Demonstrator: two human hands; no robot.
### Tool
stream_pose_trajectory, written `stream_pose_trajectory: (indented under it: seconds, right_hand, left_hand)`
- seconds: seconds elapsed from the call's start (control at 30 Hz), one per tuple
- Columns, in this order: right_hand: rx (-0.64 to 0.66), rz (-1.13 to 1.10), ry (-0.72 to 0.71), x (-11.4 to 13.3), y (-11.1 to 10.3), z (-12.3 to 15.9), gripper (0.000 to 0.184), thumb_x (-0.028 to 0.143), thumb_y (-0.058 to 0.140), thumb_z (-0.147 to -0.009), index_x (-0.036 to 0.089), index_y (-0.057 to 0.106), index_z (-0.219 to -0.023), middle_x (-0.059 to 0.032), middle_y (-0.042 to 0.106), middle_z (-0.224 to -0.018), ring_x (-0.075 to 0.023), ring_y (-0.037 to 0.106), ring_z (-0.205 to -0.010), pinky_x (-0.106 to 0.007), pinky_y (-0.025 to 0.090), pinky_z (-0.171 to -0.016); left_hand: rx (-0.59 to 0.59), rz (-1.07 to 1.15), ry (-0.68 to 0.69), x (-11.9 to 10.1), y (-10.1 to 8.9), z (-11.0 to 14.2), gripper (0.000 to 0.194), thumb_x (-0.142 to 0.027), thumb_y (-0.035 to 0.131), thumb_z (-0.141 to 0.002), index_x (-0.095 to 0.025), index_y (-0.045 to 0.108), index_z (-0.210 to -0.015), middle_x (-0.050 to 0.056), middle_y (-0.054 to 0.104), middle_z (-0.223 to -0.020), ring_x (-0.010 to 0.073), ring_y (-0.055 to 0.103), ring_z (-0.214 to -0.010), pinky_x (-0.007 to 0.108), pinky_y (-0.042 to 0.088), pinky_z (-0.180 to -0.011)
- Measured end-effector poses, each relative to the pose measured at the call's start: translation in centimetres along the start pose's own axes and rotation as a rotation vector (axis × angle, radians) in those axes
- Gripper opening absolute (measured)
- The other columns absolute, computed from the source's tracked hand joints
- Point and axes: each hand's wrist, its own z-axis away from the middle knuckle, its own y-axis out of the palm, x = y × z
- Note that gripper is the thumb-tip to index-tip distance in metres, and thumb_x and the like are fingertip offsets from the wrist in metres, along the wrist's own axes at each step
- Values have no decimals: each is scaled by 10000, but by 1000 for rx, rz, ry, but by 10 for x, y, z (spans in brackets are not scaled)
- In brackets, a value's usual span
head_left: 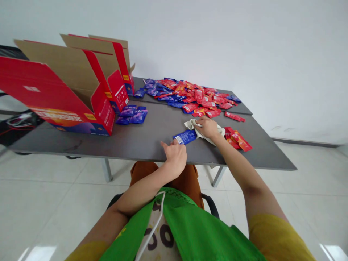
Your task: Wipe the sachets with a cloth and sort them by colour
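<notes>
A blue sachet with a white barcode label lies flat near the table's front edge. My left hand has its curled fingers at the sachet's left end, holding it against the table, with one finger sticking out to the left. A crumpled off-white cloth is bunched under my right hand, whose fingers are closed on it. The cloth touches the sachet's right end. Just right of the cloth, several red sachets lie in a small overlapping group.
A large heap of red and blue sachets covers the table's back. Open red cardboard boxes stand in a row at the left, flaps raised. Beside them lies a small group of blue sachets. One red sachet lies apart at the right.
</notes>
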Motion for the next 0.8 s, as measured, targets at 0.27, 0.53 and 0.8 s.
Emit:
stream_pose_trajectory:
  seconds: [0.27, 0.53, 0.8]
  right_hand:
    - [81, -301, -425, 60, -5, 29, 312, 413, 497, -944, 270, 725, -1101, -46, 662, -1116, -164, 623, -923, -247, 416, -750]
    - [-48, -233, -204, 31, 18, 16, 305, 417, 527, -902, 256, 750, -1034, -60, 684, -1064, -194, 643, -858, -277, 446, -690]
    - [-292, -341, 44, 21, 21, 22, 328, 466, 551, -893, 230, 741, -1020, -67, 704, -990, -207, 657, -880, -297, 479, -747]
  left_hand:
    - [39, 47, -12, 9, 2, 2, 387, -159, 359, -937, -151, 702, -1114, 165, 563, -1261, 238, 657, -920, 620, 272, -1053]
    - [9, 59, -44, 20, 1, 4, 403, -253, 356, -958, -183, 722, -1111, 180, 544, -1318, 334, 459, -1206, 606, 304, -1039]
    - [-175, 97, 13, 16, -16, -16, 391, -248, 403, -946, -158, 660, -1227, 165, 575, -1345, 298, 397, -1339, 435, 359, -1064]
